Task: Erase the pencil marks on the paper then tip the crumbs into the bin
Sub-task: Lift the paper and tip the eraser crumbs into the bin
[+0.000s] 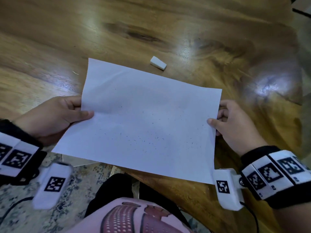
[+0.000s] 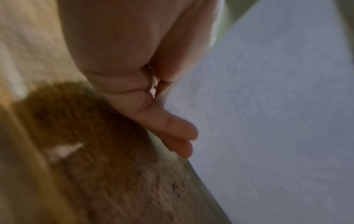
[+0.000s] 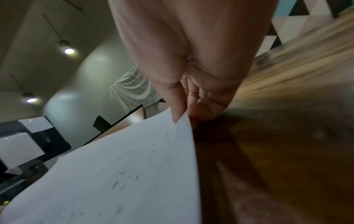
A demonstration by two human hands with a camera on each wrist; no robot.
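Paper (image 1: 143,121): one white sheet, raised off the counter (image 1: 151,31) at its near edge and overhanging toward the person's lap. Dark eraser crumbs (image 1: 148,140) lie scattered over its lower middle; pencil marks cannot be made out.

Left hand (image 1: 55,116): pinches the sheet's left edge, thumb on top, fingers (image 2: 172,128) underneath, as the left wrist view shows.

Right hand (image 1: 235,125): pinches the right edge likewise, thumb above, fingers curled below; the right wrist view shows the edge nipped between them.

Eraser (image 1: 158,63): white wedge-shaped block, lying on the wooden counter just beyond the sheet's far edge, apart from both hands.

Wrist bands (image 1: 276,172): black with square printed markers, one on each wrist.
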